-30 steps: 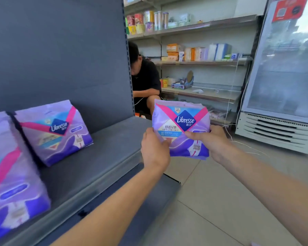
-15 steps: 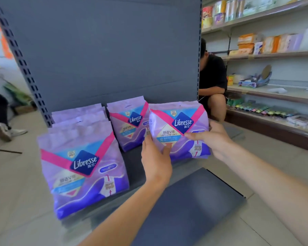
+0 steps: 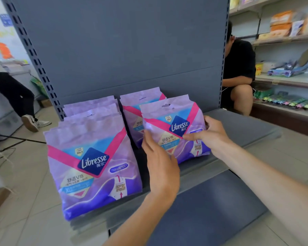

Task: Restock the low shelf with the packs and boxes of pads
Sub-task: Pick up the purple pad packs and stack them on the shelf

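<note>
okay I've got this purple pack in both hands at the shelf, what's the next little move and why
Probably let go. The pack appears to stand upright on the low shelf, directly in front of another pack, with your left hand and right hand on its front.

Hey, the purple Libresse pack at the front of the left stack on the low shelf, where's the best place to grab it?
Probably by its two side edges, from the front. The front pack stands upright, face toward the camera, with more packs close behind, so its back is blocked. Its flat top flap looks thin and floppy; the bulging middle gives firmer hold.
</note>
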Available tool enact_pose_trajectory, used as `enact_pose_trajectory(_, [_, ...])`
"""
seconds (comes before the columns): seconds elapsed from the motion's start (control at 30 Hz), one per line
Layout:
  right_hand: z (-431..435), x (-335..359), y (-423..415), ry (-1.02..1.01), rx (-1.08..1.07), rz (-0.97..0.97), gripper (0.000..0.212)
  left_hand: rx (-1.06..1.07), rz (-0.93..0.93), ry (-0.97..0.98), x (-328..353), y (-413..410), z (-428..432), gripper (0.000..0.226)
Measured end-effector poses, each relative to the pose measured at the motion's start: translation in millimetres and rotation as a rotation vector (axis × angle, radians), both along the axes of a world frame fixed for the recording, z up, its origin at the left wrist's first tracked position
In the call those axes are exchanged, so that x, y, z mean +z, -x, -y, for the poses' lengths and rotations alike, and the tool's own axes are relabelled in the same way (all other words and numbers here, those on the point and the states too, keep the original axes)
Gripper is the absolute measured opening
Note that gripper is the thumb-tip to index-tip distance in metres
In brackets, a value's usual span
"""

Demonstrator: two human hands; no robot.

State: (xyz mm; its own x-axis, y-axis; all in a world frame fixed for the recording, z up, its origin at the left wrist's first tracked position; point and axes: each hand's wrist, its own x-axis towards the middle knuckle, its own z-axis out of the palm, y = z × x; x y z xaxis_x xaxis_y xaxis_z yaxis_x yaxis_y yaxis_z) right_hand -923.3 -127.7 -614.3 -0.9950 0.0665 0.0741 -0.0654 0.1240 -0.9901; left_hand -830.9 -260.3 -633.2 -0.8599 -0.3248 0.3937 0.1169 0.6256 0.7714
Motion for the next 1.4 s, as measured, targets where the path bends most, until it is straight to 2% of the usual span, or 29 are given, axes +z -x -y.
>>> enact_pose_trajectory(0.07, [6.5, -2.6, 3.0, 0.027, -0.006, -0.018, 0.059, -0.026, -0.109, 0.221, -0.1, -5.5, -2.0, 0.095])
enact_pose_trajectory(0.17, [19.5, -5.7, 8.6, 0.082, 0.012, -0.059, 0.062, -0.060, -0.208, 0.562, -1.6, -8.8, 1.2, 0.085])
enact_pose_trajectory(0.37, [56.6, -9.3, 26.6, 0.034, 0.025, -0.087, 0.063, -0.042, -0.059, 0.849, 4.4, -6.0, 24.4, 0.055])
enact_pose_trajectory(0.6, [79.2, -8.8, 38.8, -0.037, -0.057, -0.094, 0.058, -0.071, 0.041, 0.903, 2.7, -2.6, 33.4, 0.052])
enact_pose_trajectory(0.8, [76.7, -3.5, 30.5, -0.158, -0.101, 0.011, 0.068, -0.130, 0.104, 0.837, 9.9, -6.2, 26.2, 0.048])
enact_pose_trajectory(0.93, [58.6, -2.7, 8.0, -0.215, -0.112, -0.008, 0.077, -0.144, 0.080, 0.822, 16.4, -10.6, 18.5, 0.051])
enact_pose_trajectory(1.03, [31.0, 4.2, -21.6, -0.413, -0.127, -0.062, 0.075, -0.160, 0.077, 0.803, 20.3, -16.2, 8.0, 0.045])
enact_pose_trajectory(1.13, [-12.6, 10.6, -64.2, -0.842, -0.101, -0.163, 0.055, -0.224, 0.067, 0.762, 19.1, -29.6, -14.1, 0.038])
enact_pose_trajectory(1.2, [-46.1, 9.4, -95.9, -1.105, -0.062, -0.186, 0.050, -0.290, 0.048, 0.733, 15.4, -42.4, -37.5, 0.036])
enact_pose_trajectory(1.3, [-98.6, 1.1, -145.2, -1.320, -0.057, -0.123, 0.049, -0.433, 0.013, 0.701, 8.8, -63.6, -84.8, 0.033])
enact_pose_trajectory(1.4, [-151.3, -7.9, -195.8, -1.410, -0.090, 0.031, 0.052, -0.596, 0.013, 0.706, 1.3, -88.8, -140.4, 0.036])
